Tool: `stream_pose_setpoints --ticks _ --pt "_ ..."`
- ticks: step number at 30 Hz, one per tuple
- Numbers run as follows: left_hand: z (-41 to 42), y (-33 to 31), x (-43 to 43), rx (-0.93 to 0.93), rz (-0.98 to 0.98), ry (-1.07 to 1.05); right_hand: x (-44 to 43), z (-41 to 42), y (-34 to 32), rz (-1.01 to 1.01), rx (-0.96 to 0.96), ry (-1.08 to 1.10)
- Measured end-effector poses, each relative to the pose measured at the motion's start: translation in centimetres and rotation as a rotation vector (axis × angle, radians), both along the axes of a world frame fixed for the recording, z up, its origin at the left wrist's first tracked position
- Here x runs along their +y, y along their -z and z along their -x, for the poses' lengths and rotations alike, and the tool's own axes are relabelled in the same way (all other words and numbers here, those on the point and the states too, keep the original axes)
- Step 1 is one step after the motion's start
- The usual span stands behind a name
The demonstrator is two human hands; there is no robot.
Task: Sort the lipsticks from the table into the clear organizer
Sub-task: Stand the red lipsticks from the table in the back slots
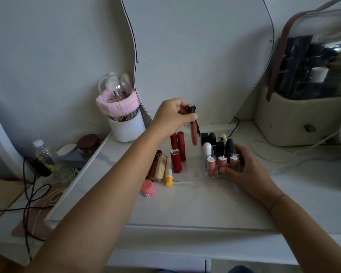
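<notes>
A rosy liquid lipstick [193,133] is hanging upright just above the clear organizer [191,171], near the rear edge of the tabletop [205,203]; next it probably needs lowering straight into a free cell. The left grip [171,115] is pinching its dark cap; the right grip [244,168] is clasping the organizer's front right corner

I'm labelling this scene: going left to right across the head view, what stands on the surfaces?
Clear bottle → brown-lidded jar → white brush cup → yellow-capped tube → clear organizer → cream storage case. The held lip gloss overlaps the organizer, so omitted.
</notes>
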State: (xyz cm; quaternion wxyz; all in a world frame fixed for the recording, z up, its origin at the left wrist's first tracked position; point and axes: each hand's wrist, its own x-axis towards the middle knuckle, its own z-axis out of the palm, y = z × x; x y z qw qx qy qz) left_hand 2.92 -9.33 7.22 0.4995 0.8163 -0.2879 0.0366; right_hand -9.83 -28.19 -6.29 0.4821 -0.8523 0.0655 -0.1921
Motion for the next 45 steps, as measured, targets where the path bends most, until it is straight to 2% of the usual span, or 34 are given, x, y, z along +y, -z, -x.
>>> stream_pose_setpoints --ticks 8,19,23,28,31,35,40,45 --pt "-0.2 2.3 -1.0 0.031 -0.204 0.027 0.2 0.2 -0.3 0.001 0.012 -0.004" --pt "-0.8 2.5 -1.0 0.048 -0.235 0.072 0.2 0.2 -0.3 0.002 0.009 0.003" --pt "-0.8 1.8 0.1 0.077 -0.160 0.103 0.2 0.2 -0.4 -0.012 0.009 -0.005" --pt "-2.9 2.1 5.8 0.092 -0.054 -0.090 0.1 0.2 -0.2 -0.006 0.006 -0.009" --pt "-4.2 4.6 8.3 0.122 -0.218 -0.212 0.1 0.1 -0.2 0.029 0.001 -0.004" --pt "-5.2 8.0 9.0 0.230 -0.434 -0.271 0.1 0.1 -0.2 0.012 -0.004 -0.005" --pt "-5.6 9.6 9.6 0.220 -0.453 -0.360 0.0 0.1 -0.1 0.002 -0.004 -0.006" --pt "-5.7 10.0 10.2 0.236 -0.430 -0.357 0.1 0.1 -0.2 0.017 -0.008 0.006"
